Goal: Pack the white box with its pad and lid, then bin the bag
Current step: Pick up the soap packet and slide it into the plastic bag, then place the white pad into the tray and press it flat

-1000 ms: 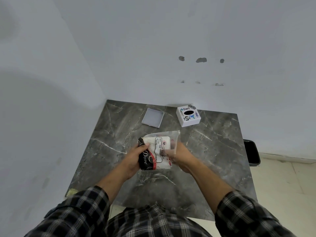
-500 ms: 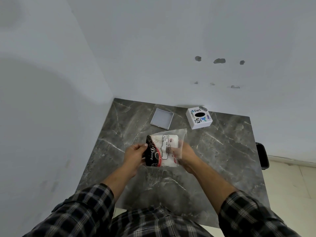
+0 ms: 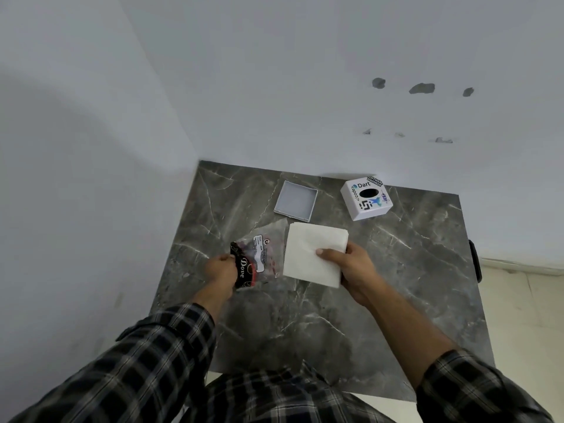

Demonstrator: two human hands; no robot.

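My right hand (image 3: 354, 271) grips a white square pad (image 3: 314, 253) by its right edge, thumb on top, just above the table's middle. My left hand (image 3: 221, 268) pinches the black-and-red end of a clear plastic bag (image 3: 259, 257), now flat and emptied, lying left of the pad. A shallow white square lid (image 3: 295, 201) lies open side up at the back of the table. The white box (image 3: 365, 198), covered in stickers and with a dark oval hole on top, stands at the back right.
The grey marble table (image 3: 396, 300) fits into a corner of white walls on the left and back. A black bin (image 3: 475, 261) shows partly past the table's right edge, on a light tiled floor.
The pad has come out of the bag: my right hand drew it to the right, while my left hand kept the bag, which now lies flat.
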